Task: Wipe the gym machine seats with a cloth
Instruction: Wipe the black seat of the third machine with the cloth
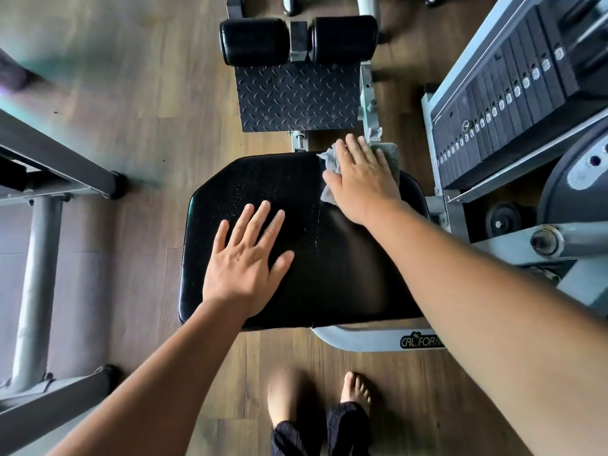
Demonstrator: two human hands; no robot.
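A black padded machine seat (342, 271) fills the middle of the view, with small droplets on its far left part. My right hand (362, 182) lies flat on a grey cloth (330, 166), pressing it onto the seat's far right corner. Most of the cloth is hidden under the palm; a bit shows past the fingers on the right. My left hand (246, 258) rests flat on the seat's left half, fingers spread, holding nothing.
Beyond the seat are a black tread footplate (297, 98) and two black roller pads (255, 41). A weight stack (500, 123) and grey frame stand at the right. Another machine's grey frame (36, 274) is at the left. My bare feet (355, 388) stand on the wood floor.
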